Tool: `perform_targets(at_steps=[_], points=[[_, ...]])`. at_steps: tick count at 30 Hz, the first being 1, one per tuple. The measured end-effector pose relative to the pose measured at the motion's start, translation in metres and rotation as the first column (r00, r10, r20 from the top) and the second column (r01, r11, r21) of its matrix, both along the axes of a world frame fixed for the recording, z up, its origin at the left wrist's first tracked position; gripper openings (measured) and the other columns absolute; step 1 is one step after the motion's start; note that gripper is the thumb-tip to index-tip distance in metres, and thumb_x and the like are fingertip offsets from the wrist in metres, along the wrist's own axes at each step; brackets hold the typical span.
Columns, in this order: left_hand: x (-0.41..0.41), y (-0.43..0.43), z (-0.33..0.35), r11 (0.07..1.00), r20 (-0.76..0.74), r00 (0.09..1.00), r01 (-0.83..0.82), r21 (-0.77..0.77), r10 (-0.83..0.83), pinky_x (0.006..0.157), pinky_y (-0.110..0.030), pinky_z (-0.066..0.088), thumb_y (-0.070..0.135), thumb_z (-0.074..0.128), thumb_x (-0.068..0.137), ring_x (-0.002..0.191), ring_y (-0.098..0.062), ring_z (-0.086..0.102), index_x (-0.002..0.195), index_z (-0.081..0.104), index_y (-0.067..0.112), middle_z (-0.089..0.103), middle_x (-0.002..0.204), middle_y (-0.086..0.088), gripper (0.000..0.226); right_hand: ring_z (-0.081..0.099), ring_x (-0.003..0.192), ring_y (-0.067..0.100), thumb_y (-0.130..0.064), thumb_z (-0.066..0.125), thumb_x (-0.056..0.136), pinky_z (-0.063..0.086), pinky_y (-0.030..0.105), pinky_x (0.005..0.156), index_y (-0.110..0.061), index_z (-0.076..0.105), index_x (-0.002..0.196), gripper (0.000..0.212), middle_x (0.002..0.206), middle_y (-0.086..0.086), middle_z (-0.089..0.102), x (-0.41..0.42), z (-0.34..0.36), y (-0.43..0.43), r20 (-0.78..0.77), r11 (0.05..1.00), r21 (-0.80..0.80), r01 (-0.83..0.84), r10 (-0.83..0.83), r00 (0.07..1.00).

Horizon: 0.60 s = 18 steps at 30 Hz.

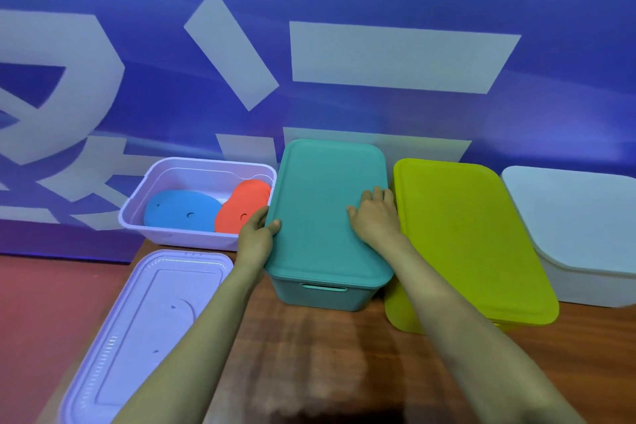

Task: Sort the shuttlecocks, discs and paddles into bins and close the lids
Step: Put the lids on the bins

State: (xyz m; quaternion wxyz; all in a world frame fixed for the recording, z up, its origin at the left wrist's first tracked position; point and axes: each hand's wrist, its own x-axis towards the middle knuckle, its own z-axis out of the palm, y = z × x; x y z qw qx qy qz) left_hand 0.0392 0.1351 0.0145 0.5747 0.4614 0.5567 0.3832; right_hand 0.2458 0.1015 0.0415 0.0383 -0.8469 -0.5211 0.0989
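A teal bin (321, 296) stands in the middle of the table with its teal lid (323, 189) lying on top. My left hand (256, 234) grips the lid's left edge, thumb on top and fingers down the side. My right hand (377, 217) lies flat on the lid near its right edge. At the back left an open lilac bin (192, 234) holds a blue disc (182, 210) and an orange disc (242, 203). Its lilac lid (137, 337) lies loose at the front left.
A lime-green bin with its lid (471, 244) on stands right of the teal one. A white lidded bin (578, 237) sits at the far right. The wooden table (309, 354) shows in front. A blue banner wall rises behind.
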Motion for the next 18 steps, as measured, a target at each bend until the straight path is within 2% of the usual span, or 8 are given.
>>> perform_targets(at_steps=[3,6,9,13,18], points=[[0.000,0.009,0.005,0.999,0.030,1.000,-0.007,-0.042,0.008,0.089,-0.037,0.050,-0.004,0.056,0.084,0.094,-0.023,0.062,0.124,0.058,0.011,0.066,0.115,-0.005,0.042,0.008,0.142,0.036,-0.043,0.025,0.100,0.008,0.040,0.117,0.001,0.016,0.147,0.064,0.155,0.020,0.013,-0.004,-0.011,-0.003,0.035,1.000,0.004,-0.020,0.020,0.999],[0.001,0.006,0.006,0.994,-0.116,0.989,0.096,0.057,-0.089,0.091,-0.032,0.047,0.002,0.051,0.089,0.101,-0.020,0.059,0.130,0.053,0.015,0.062,0.123,-0.002,0.043,0.003,0.144,0.035,-0.042,0.021,0.101,0.004,0.040,0.118,0.000,0.011,0.148,0.064,0.156,0.019,0.007,-0.005,-0.017,-0.008,0.043,0.999,0.033,-0.028,0.026,0.999],[0.004,-0.001,-0.003,0.982,-0.228,0.966,0.149,0.112,-0.121,0.102,-0.033,0.039,0.011,0.046,0.095,0.118,-0.019,0.051,0.142,0.040,0.017,0.051,0.135,0.001,0.048,0.011,0.142,0.034,-0.046,0.023,0.100,0.010,0.040,0.117,-0.001,0.017,0.147,0.066,0.154,0.019,0.016,-0.002,-0.018,-0.009,0.088,0.997,0.056,-0.049,0.044,0.995],[0.003,0.016,0.003,0.992,-0.236,0.966,0.118,0.053,-0.103,0.092,-0.035,0.046,0.003,0.052,0.085,0.103,-0.022,0.058,0.127,0.053,0.014,0.060,0.123,-0.003,0.043,0.032,0.123,0.032,-0.052,0.030,0.096,0.027,0.039,0.104,-0.003,0.034,0.138,0.064,0.136,0.015,0.038,0.002,-0.011,-0.002,0.144,0.994,0.090,-0.060,0.046,0.988],[0.012,0.051,0.018,0.976,-0.373,0.905,0.219,-0.001,-0.203,0.094,-0.041,0.048,0.019,0.059,0.085,0.102,-0.026,0.061,0.120,0.056,0.011,0.064,0.116,-0.005,0.035,0.030,0.127,0.033,-0.045,0.039,0.096,0.026,0.040,0.108,-0.004,0.040,0.131,0.054,0.136,0.016,0.037,0.016,-0.002,0.023,0.037,0.991,0.098,-0.093,0.089,0.995]])
